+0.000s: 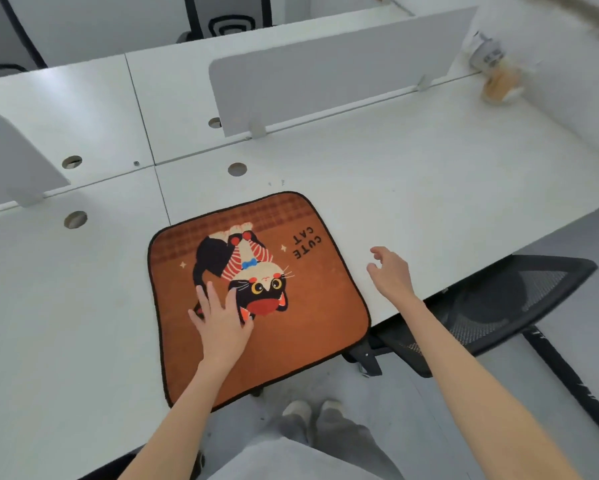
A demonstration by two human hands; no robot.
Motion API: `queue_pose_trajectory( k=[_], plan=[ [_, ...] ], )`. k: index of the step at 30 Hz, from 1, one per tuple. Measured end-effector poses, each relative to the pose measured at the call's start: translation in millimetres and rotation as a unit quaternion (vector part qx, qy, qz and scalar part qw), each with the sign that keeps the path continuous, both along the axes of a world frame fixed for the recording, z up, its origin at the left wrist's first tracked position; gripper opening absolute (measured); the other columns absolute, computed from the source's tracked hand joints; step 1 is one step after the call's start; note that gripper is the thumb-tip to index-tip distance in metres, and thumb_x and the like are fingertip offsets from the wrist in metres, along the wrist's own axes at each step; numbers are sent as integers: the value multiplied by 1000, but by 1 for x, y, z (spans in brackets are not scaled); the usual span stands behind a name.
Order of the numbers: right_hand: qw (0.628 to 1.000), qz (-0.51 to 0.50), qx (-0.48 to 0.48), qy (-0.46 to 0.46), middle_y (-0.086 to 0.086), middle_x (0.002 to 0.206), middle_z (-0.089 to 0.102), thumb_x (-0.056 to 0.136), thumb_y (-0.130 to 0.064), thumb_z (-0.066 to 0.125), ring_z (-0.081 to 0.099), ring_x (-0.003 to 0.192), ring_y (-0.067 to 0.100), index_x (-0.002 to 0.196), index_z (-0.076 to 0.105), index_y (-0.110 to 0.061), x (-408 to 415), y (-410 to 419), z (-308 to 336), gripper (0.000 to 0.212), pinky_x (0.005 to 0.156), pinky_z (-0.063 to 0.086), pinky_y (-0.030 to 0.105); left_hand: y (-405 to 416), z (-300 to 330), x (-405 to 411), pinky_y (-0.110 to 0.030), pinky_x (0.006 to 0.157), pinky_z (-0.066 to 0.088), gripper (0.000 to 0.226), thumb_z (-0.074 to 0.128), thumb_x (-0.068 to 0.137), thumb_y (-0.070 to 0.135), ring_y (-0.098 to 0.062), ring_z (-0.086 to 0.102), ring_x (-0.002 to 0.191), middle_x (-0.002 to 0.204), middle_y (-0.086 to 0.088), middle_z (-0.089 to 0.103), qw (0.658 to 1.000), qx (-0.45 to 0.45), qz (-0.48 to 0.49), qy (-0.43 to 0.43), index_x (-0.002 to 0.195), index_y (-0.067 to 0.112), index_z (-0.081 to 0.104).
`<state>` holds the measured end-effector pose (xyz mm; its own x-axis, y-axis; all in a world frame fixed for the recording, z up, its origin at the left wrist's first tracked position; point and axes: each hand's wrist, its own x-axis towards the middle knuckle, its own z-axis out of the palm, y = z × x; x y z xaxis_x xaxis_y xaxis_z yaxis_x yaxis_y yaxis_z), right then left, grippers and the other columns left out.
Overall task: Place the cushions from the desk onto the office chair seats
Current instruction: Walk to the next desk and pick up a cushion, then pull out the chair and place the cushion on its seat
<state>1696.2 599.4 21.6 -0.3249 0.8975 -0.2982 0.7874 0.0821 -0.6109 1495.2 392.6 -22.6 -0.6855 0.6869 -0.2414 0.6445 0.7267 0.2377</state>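
- While the cushion (256, 296) lies flat on the desk (412, 188), its near part hangs out past the desk's front edge, over the floor (412, 403).
- Cushion: orange, dark trim, cat print w/ "CUTE CAT" text, upside-down to the viewer; far edge sits well short of the desk's back edge.
- Left hand (222, 323) lies palm-down on the cushion, left of centre, over the cat's head; fingers (208, 296) straight and spread, flat on the fabric, thumb out to the right. Not curled round anything.
- Right hand (391, 271) is over the desk just beside the cushion's right edge, not touching the cushion; fingers loosely bent, slightly apart, holding nothing. Can't tell if it touches the desktop.
- Chair (499, 306): black mesh, at the desk's front edge right of the cushion, partly tucked under the desktop; seat vs. back hard to tell apart from this angle.
- Divider (325, 74), white, stands along the desk's back edge; another divider (11, 161) at the left.
- Round cable holes (237, 169) in the desktop behind the cushion and toward the left.
- Blurred cup (499, 81) near the desk's far right corner.
- Person's grey trousers (291, 455) and light shoes (312, 410) show at the bottom, by the front edge.
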Motion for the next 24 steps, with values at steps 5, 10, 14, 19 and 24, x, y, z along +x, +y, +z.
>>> queue_pose_trajectory(
  k=[5, 10, 14, 19, 24],
  plan=[
    [991, -92, 96, 20, 10, 131, 53, 90, -7, 44, 37, 128, 24, 125, 52, -7, 60, -20, 22, 35, 100, 30, 26, 58, 24, 53, -29, 109, 29, 29, 50, 90, 16, -19, 41, 130, 133, -6, 54, 954, 163, -172, -184, 118, 13, 58],
    [940, -262, 215, -26, 15, 137, 44, 87, -4, 48, 27, 131, 28, 122, 54, -3, 124, -39, 27, 36, 100, 29, 28, 101, 54, 137, -18, 101, 31, 30, 45, 93, 17, -15, 50, 122, 130, 2, 56, 880, 161, -324, -308, 121, 15, 56],
    [901, -396, 175, 24, 19, 141, 39, 86, -7, 51, 30, 133, 32, 132, 40, 1, 157, -38, 22, 48, 104, 22, 28, 120, 61, 189, -22, 107, 29, 40, 45, 94, 24, -16, 43, 130, 139, -2, 50, 828, 111, -433, -339, 133, 13, 46],
    [853, -477, -67, 204, 6, 127, 43, 87, -31, 52, 41, 121, 20, 140, 28, -1, 185, -15, 11, 66, 104, 34, 37, 128, 57, 231, -28, 112, 26, 56, 47, 93, 37, -15, 33, 137, 148, -3, 37, 802, 24, -482, -351, 141, 13, 32],
    [787, -515, -130, 313, 13, 103, 59, 85, -20, 57, 60, 97, 29, 113, 52, 5, 199, 13, -5, 39, 95, 48, 46, 134, 43, 254, -30, 105, 36, 60, 54, 89, 33, -20, 44, 127, 138, -6, 46, 831, 51, -461, -309, 141, 11, 34]
  ],
)
